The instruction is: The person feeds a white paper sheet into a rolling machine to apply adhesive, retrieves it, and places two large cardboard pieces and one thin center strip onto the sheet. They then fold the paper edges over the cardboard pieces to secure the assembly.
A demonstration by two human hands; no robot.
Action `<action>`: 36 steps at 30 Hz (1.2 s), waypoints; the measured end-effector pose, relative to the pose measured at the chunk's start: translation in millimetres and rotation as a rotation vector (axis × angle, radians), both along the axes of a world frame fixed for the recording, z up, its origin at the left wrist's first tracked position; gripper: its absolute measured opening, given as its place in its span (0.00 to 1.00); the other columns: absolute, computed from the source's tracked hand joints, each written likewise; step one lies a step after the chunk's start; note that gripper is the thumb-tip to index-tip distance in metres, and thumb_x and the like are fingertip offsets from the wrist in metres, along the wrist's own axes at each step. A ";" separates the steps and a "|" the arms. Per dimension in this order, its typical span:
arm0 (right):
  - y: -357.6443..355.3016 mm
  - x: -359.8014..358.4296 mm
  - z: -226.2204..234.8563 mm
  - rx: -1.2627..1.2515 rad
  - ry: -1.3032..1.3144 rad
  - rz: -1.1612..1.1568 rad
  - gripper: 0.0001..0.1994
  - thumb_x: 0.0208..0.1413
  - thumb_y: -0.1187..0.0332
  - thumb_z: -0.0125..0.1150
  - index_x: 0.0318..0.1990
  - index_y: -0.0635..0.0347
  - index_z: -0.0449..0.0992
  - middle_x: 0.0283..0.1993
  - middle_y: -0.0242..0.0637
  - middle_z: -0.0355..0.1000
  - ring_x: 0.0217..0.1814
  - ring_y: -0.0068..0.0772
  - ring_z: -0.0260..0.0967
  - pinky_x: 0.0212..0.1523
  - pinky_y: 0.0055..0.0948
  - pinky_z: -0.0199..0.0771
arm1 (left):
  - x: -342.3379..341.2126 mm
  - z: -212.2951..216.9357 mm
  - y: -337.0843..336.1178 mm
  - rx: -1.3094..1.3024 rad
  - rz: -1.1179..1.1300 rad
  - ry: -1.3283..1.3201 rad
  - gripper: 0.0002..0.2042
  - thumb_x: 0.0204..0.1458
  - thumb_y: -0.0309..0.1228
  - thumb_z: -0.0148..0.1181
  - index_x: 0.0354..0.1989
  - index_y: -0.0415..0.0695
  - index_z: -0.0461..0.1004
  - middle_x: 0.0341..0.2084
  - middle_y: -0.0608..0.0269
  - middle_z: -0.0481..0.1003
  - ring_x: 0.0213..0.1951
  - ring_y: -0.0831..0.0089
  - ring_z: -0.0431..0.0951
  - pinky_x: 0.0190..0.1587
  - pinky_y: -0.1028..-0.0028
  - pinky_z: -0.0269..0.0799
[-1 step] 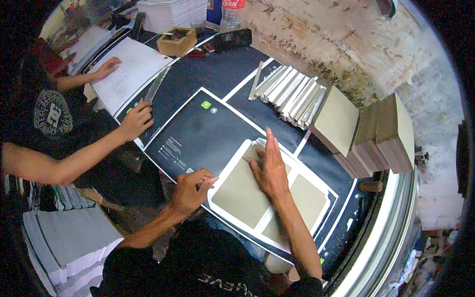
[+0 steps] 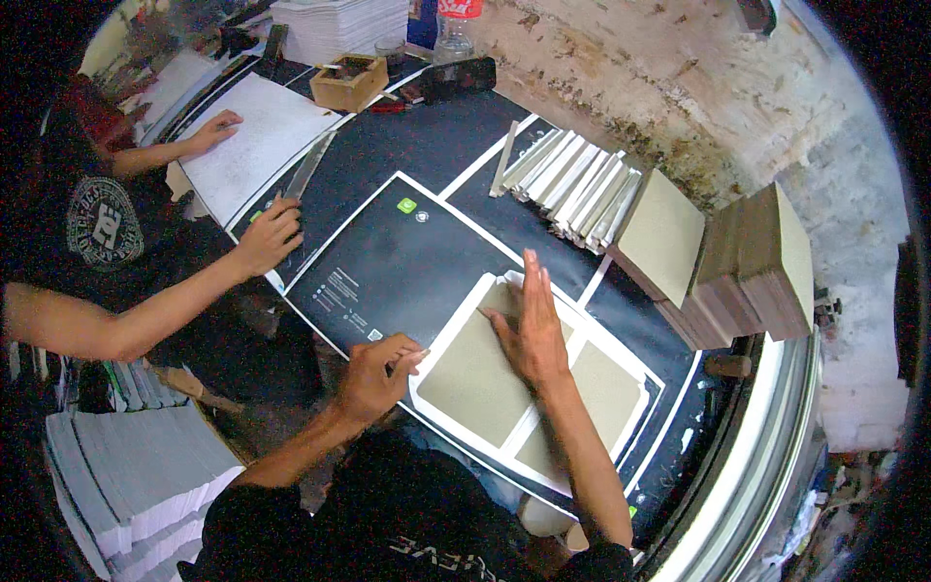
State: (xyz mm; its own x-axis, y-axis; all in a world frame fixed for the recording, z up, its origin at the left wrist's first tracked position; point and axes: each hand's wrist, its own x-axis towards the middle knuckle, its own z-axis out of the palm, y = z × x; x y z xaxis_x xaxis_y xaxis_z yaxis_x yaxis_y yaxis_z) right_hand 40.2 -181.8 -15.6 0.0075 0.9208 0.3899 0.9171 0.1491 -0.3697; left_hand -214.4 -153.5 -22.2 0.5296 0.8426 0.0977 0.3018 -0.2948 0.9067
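Observation:
A white cover sheet (image 2: 423,392) lies before me with two greyish-beige boards on it, the larger left board (image 2: 472,393) and the right board (image 2: 593,393), a pale strip running between them. My right hand (image 2: 535,339) rests over the left board and that strip, fingers stretched out and thumb apart, holding nothing. Just off the sheet's left edge, my left hand (image 2: 373,376) has its fingers curled into a pinch. What is in that pinch, if anything, is too small to make out. Beneath the sheet is a black printed panel (image 2: 388,262) with white borders.
Thin white-and-grey strips (image 2: 572,184) lie bundled at the back, beside stacked boards (image 2: 722,272) on the right. At left, another person's hand (image 2: 272,238) holds a metal ruler (image 2: 308,167). A wooden box (image 2: 349,83) and a bottle (image 2: 454,39) stand farther back; paper stacks (image 2: 145,466) sit lower left.

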 end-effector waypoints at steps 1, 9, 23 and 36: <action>1.5 0.4 2.2 0.070 -0.042 -0.001 0.46 0.58 0.74 0.64 0.76 0.61 0.36 0.77 0.60 0.44 0.70 0.56 0.62 0.71 0.46 0.62 | -2.6 1.5 -1.4 0.028 -0.036 -0.009 0.07 0.62 0.28 0.55 0.36 0.40 0.79 0.27 0.55 0.82 0.29 0.68 0.84 0.34 0.69 0.80; 3.4 0.8 7.8 -0.260 0.167 0.066 0.46 0.59 0.74 0.61 0.77 0.55 0.35 0.72 0.63 0.56 0.62 0.56 0.71 0.61 0.45 0.73 | -26.3 -2.0 -20.9 0.122 -0.010 0.229 0.16 0.58 0.33 0.65 0.19 0.39 0.74 0.09 0.56 0.69 0.11 0.74 0.67 0.17 0.69 0.59; -21.0 -59.1 -11.7 -0.189 0.367 0.322 0.43 0.59 0.63 0.63 0.74 0.68 0.42 0.77 0.64 0.40 0.79 0.62 0.44 0.77 0.47 0.43 | -53.4 -36.7 -47.5 -0.923 0.085 -0.029 0.30 0.54 0.52 0.67 0.55 0.37 0.76 0.48 0.56 0.80 0.48 0.69 0.79 0.54 0.66 0.73; -42.9 -17.8 14.5 0.227 0.447 -0.250 0.13 0.50 0.79 0.69 0.45 0.63 0.82 0.41 0.43 0.81 0.40 0.39 0.80 0.47 0.33 0.78 | -94.5 -14.1 115.6 -0.424 0.303 0.011 0.26 0.52 0.42 0.71 0.49 0.30 0.76 0.32 0.51 0.81 0.29 0.68 0.84 0.26 0.70 0.84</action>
